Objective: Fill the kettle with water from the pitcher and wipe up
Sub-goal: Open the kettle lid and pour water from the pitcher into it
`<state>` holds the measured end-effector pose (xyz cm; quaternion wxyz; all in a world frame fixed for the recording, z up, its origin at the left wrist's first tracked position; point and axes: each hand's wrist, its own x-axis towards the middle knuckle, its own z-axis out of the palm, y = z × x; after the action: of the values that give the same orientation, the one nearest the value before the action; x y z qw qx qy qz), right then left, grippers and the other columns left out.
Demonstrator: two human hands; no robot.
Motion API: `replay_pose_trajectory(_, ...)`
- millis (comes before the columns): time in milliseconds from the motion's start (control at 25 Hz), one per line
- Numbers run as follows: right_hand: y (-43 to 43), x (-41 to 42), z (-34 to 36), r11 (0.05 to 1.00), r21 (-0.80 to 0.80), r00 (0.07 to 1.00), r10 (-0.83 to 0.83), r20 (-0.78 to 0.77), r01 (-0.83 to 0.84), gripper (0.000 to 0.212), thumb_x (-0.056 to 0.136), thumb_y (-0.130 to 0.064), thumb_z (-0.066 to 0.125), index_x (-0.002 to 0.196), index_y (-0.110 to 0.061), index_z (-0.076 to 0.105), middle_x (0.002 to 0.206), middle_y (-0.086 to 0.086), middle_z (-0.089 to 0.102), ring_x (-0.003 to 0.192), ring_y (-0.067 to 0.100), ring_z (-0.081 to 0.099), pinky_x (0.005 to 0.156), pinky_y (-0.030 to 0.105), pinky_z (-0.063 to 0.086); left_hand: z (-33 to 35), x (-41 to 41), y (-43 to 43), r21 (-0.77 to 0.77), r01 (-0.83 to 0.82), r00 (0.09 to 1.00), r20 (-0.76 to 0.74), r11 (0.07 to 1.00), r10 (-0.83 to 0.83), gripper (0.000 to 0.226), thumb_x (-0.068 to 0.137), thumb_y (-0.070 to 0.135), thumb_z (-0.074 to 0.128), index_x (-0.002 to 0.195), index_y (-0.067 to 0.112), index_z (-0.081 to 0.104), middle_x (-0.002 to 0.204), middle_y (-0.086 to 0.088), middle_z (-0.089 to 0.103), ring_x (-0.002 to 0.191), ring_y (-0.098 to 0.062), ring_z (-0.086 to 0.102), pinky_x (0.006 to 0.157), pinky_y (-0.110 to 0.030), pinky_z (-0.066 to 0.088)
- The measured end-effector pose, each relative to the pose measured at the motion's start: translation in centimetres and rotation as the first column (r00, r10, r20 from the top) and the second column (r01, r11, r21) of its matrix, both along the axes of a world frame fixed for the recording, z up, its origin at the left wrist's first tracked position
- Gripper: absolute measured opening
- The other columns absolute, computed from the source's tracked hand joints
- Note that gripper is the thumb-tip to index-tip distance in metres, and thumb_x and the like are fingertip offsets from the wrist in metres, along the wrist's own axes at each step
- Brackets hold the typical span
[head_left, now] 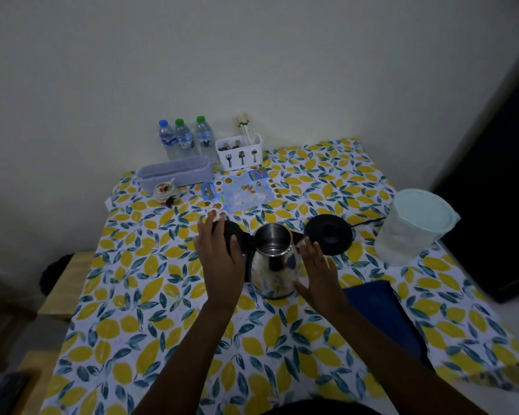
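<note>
Kettle (274, 262): a shiny stainless steel body, rounded and tapering to an open round mouth, is standing upright at the middle of the table, its black hinged lid (232, 235) lying tipped back on the left.
Left hand (221, 259): is reaching flat, fingers spread wide, over the tipped-back lid and black handle; whether it is touching them cannot be told.
Right hand (319, 272): is hovering open, palm turned toward the kettle's right side, gripping nothing.
Kettle base (328, 234): a flat black disc is sitting just right of the kettle, a cord trailing off right.
Pitcher (412, 227): a translucent plastic cylinder with a pale mint lid is standing at the table's right edge, well apart from the kettle.
Cloth (381, 313): dark blue, soft-looking, is lying flat near the right forearm.
Tablecloth (138, 310): a smooth sheet printed with yellow lemons and teal leaves is covering the table.
</note>
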<state>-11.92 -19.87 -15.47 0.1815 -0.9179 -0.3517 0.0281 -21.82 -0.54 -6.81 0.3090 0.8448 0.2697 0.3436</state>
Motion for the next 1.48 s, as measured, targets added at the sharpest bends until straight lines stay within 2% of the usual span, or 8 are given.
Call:
replay_pose_trajectory(120,-2.6,-1.1,-0.8,0.994,0.027,0.994,-0.105,-0.005,0.105,0.086,0.093,-0.047,0.051,0.153,-0.023,-0.006,0.163,-0.001,-0.01,0.15,0.02,-0.009,0.117,0.047,0.016,-1.2,0.1,-2.0,0.219,0.168,0.986,-0.05,0.961,-0.161,0.041,0.1,0.025,0.038,0.141,0.016,0.039,0.155,-0.005,0.03,0.151,-0.018,0.004,0.123,-0.03,-0.007)
replay_pose_trajectory(440,-13.2,1.2,-2.1,0.915,0.08,0.918,-0.39,-0.067,0.395,0.088,0.09,-0.05,0.057,0.154,-0.022,0.003,0.161,-0.006,-0.007,0.149,0.017,-0.008,0.12,0.05,0.007,-5.1,7.0,-12.3,0.165,0.679,0.701,-0.434,0.715,-0.566,0.052,0.102,0.033,0.038,0.15,0.017,0.027,0.161,-0.003,0.021,0.148,-0.015,0.0,0.124,-0.044,0.01)
replay_pose_trajectory(760,-24.4,10.5,-1.6,0.814,0.192,0.835,-0.545,-0.074,0.548,0.087,0.086,-0.036,0.068,0.153,-0.015,0.017,0.162,0.004,0.015,0.149,0.023,0.008,0.116,0.053,0.019,-4.4,18.1,-21.9,0.179,0.764,0.603,-0.54,0.619,-0.588,0.055,0.102,0.036,0.036,0.151,0.015,0.023,0.162,-0.005,0.016,0.151,-0.023,0.004,0.123,-0.044,0.006)
replay_pose_trajectory(1040,-27.2,21.7,0.6,0.724,0.377,0.813,-0.553,-0.183,0.578,0.051,0.097,-0.015,0.05,0.144,0.0,0.036,0.151,0.02,0.037,0.142,0.033,0.033,0.115,0.043,0.026,-3.7,25.8,-26.4,0.213,0.787,0.561,-0.637,0.579,-0.529,0.073,0.097,0.051,0.04,0.152,0.01,0.016,0.163,-0.01,0.01,0.151,-0.027,0.001,0.122,-0.045,0.005)
replay_pose_trajectory(1160,-26.1,25.7,1.5,0.671,0.437,0.799,-0.462,-0.385,0.599,0.035,0.102,-0.024,0.042,0.126,-0.002,0.054,0.13,0.019,0.057,0.121,0.029,0.052,0.099,0.03,0.037,-3.8,27.8,-27.2,0.213,0.795,0.525,-0.71,0.567,-0.469,0.086,0.091,0.062,0.043,0.152,0.009,0.015,0.163,-0.011,0.01,0.151,-0.028,0.003,0.122,-0.046,0.004)
replay_pose_trajectory(1280,-25.7,28.6,1.1,0.704,0.302,0.685,-0.35,-0.639,0.642,0.042,0.099,-0.046,0.04,0.095,-0.013,0.065,0.092,0.006,0.065,0.085,0.018,0.057,0.078,0.028,0.038,-4.4,28.6,-27.3,0.232,0.787,0.514,-0.76,0.572,-0.399,0.095,0.085,0.069,0.045,0.151,0.009,0.015,0.163,-0.012,0.011,0.15,-0.032,0.008,0.121,-0.046,0.008)
replay_pose_trajectory(1400,-26.1,29.9,-0.2,0.762,0.174,0.645,-0.375,-0.666,0.623,0.066,0.096,-0.056,0.04,0.054,-0.009,0.058,0.059,0.008,0.061,0.057,0.016,0.056,0.066,0.03,0.041,-5.1,28.7,-27.2,0.256,0.782,0.524,-0.765,0.568,-0.376,0.096,0.083,0.069,0.046,0.152,0.01,0.015,0.163,-0.012,0.013,0.149,-0.034,0.011,0.121,-0.047,0.011)
replay_pose_trajectory(1480,-26.2,29.7,-0.6,0.713,0.186,0.578,-0.358,-0.733,0.676,0.07,0.092,-0.058,0.047,0.044,-0.008,0.052,0.049,0.009,0.057,0.046,0.014,0.053,0.06,0.026,0.041,-5.1,28.9,-27.5,0.269,0.784,0.524,-0.769,0.559,-0.365,0.096,0.082,0.068,0.05,0.152,0.015,0.012,0.163,-0.011,0.012,0.149,-0.035,0.01,0.12,-0.05,0.011)
